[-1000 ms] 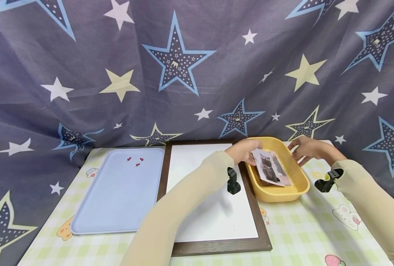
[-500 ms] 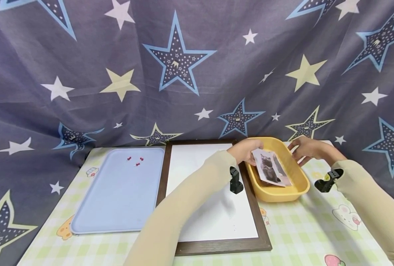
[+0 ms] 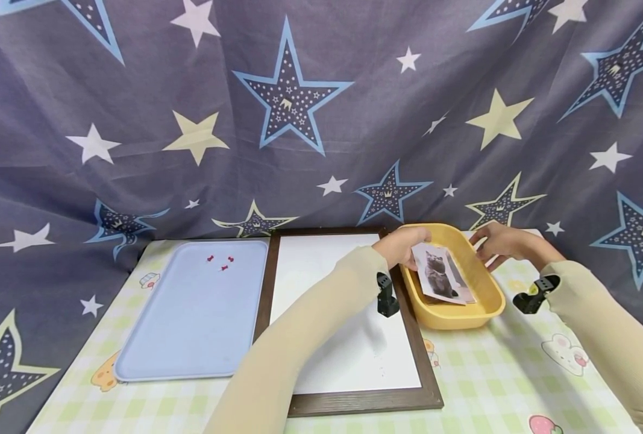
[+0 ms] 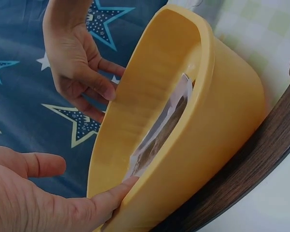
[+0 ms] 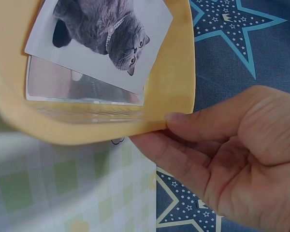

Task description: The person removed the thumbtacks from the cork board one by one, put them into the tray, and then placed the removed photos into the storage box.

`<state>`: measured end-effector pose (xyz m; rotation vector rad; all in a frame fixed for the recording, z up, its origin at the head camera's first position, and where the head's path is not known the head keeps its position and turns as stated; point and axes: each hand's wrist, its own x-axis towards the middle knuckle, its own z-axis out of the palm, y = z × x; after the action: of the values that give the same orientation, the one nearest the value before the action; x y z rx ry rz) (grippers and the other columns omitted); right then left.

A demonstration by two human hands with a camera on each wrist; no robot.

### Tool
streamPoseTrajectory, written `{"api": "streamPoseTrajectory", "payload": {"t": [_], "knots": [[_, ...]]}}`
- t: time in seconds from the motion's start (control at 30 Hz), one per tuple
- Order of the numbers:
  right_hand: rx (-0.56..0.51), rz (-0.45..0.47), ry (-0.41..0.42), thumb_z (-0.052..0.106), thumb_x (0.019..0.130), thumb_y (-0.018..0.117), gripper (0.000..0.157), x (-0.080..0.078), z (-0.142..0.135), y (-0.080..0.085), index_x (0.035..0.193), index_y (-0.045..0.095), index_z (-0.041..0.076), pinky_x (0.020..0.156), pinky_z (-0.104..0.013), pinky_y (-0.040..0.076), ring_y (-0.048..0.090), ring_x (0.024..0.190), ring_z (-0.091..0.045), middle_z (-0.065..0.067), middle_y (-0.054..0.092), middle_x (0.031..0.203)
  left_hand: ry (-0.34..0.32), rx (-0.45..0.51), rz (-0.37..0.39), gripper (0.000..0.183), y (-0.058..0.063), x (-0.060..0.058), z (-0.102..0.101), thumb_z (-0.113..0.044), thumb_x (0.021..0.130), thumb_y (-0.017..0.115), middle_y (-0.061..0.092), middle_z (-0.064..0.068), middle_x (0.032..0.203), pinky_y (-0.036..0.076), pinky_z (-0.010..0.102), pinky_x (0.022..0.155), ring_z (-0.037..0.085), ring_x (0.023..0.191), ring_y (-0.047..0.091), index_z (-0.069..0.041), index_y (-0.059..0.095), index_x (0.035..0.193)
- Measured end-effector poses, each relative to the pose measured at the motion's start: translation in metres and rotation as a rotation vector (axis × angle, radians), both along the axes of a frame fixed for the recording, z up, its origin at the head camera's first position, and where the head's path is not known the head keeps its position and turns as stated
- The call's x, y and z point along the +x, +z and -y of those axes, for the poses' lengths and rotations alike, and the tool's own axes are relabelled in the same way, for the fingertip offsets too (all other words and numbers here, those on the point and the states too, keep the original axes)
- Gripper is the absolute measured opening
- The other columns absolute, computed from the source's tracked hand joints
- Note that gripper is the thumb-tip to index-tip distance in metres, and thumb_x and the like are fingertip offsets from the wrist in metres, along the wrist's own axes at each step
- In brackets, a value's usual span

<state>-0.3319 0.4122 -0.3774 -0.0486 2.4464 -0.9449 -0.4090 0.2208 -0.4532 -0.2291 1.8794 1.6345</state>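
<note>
A yellow plastic bin [image 3: 481,280] stands at the right of the table, holding a small stack of photos. On top lies a picture of a grey cat [image 3: 438,274], tilted over another photo [image 5: 63,82]. My left hand [image 3: 399,246] reaches over the bin's left rim. In the left wrist view one fairly straight finger touches the photo's edge and the thumb stands apart; the other fingers are hidden. My right hand [image 3: 502,244] pinches the bin's far right rim between thumb and finger, seen closely in the right wrist view.
A dark wooden frame with a white board [image 3: 364,355] lies left of the bin, partly under my left sleeve. Farther left is a pale blue tray [image 3: 185,325] with red push pins [image 3: 224,267]. A starry curtain [image 3: 310,181] hangs behind the checked tablecloth [image 3: 495,386].
My left forearm has shifted slightly to the right, and the cat photo has moved very slightly under the left hand. The right hand and the bin have stayed in place.
</note>
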Motion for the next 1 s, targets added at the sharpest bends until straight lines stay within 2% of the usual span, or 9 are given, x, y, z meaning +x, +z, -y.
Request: {"api": "streamPoseTrajectory", "payload": {"t": [0.07,0.27,0.33,0.4,0.5,0.77,0.87,0.93,1.0], "knots": [[0.005,-0.002,0.001,-0.005,0.094,0.055,0.054,0.000,0.001,0.001,0.141,0.035,-0.022,0.080,-0.041,0.064,0.068,0.087,-0.020,-0.025,0.058,0.114,-0.017,0.033,0.012,0.044,-0.017,-0.017,-0.007,-0.017,0.093,0.058,0.031,0.008,0.165,0.049,0.068,0.102,0.057,0.145,0.029,-0.008,0.064,0.135],[0.013,0.006,0.014,-0.005,0.093,0.056,0.056,-0.001,0.001,0.001,0.142,0.034,-0.022,0.083,-0.042,0.064,0.066,0.092,-0.019,-0.026,0.059,0.117,-0.049,0.087,-0.023,0.047,0.006,0.006,0.009,-0.016,0.092,0.061,0.028,0.010,0.166,0.043,0.071,0.106,0.053,0.148,0.025,-0.004,0.060,0.137],[0.018,0.011,0.022,-0.005,0.093,0.055,0.057,-0.001,0.000,0.000,0.142,0.033,-0.022,0.085,-0.043,0.064,0.065,0.094,-0.018,-0.026,0.057,0.118,-0.045,0.080,-0.013,0.048,0.005,0.005,0.008,-0.016,0.091,0.061,0.030,0.009,0.165,0.044,0.070,0.105,0.053,0.148,0.026,-0.006,0.059,0.138],[0.020,0.010,0.029,-0.005,0.093,0.055,0.058,-0.001,0.000,0.000,0.143,0.032,-0.022,0.086,-0.043,0.063,0.064,0.097,-0.019,-0.029,0.056,0.121,-0.031,0.080,0.003,0.049,-0.007,-0.008,0.002,-0.016,0.089,0.063,0.032,0.008,0.165,0.045,0.072,0.103,0.055,0.147,0.027,-0.007,0.059,0.137],[0.022,0.008,0.034,-0.005,0.093,0.056,0.058,-0.001,-0.001,-0.001,0.143,0.032,-0.022,0.087,-0.044,0.063,0.066,0.101,-0.021,-0.034,0.055,0.127,-0.018,0.064,-0.004,0.050,-0.015,-0.014,-0.005,-0.017,0.092,0.061,0.029,0.010,0.166,0.042,0.073,0.106,0.054,0.149,0.024,-0.007,0.056,0.141],[0.032,0.009,0.032,-0.004,0.093,0.057,0.060,0.000,0.000,0.000,0.144,0.030,-0.022,0.087,-0.043,0.063,0.065,0.103,-0.023,-0.036,0.054,0.128,-0.014,0.111,-0.027,0.043,-0.017,-0.012,-0.002,-0.014,0.090,0.062,0.029,0.013,0.164,0.036,0.077,0.107,0.047,0.152,0.021,0.000,0.061,0.131],[0.033,0.012,0.029,-0.004,0.093,0.057,0.060,0.000,0.000,0.000,0.144,0.031,-0.022,0.086,-0.043,0.063,0.065,0.102,-0.023,-0.034,0.055,0.126,-0.001,0.097,-0.022,0.045,-0.024,-0.019,-0.009,-0.015,0.092,0.057,0.029,0.012,0.164,0.035,0.076,0.109,0.047,0.152,0.022,-0.001,0.057,0.134],[0.031,0.016,0.026,-0.004,0.093,0.057,0.060,0.000,0.001,0.000,0.144,0.031,-0.022,0.087,-0.044,0.063,0.066,0.101,-0.023,-0.033,0.055,0.125,-0.002,0.091,-0.017,0.044,-0.023,-0.018,-0.008,-0.014,0.091,0.055,0.032,0.013,0.162,0.036,0.075,0.109,0.046,0.151,0.025,0.000,0.056,0.133],[0.028,0.018,0.023,-0.004,0.093,0.057,0.059,0.001,0.001,0.000,0.143,0.031,-0.022,0.087,-0.044,0.063,0.066,0.101,-0.023,-0.033,0.056,0.124,-0.006,0.093,-0.019,0.046,-0.010,-0.005,-0.001,-0.013,0.091,0.053,0.031,0.014,0.162,0.035,0.074,0.111,0.045,0.151,0.025,0.001,0.054,0.134]]}}
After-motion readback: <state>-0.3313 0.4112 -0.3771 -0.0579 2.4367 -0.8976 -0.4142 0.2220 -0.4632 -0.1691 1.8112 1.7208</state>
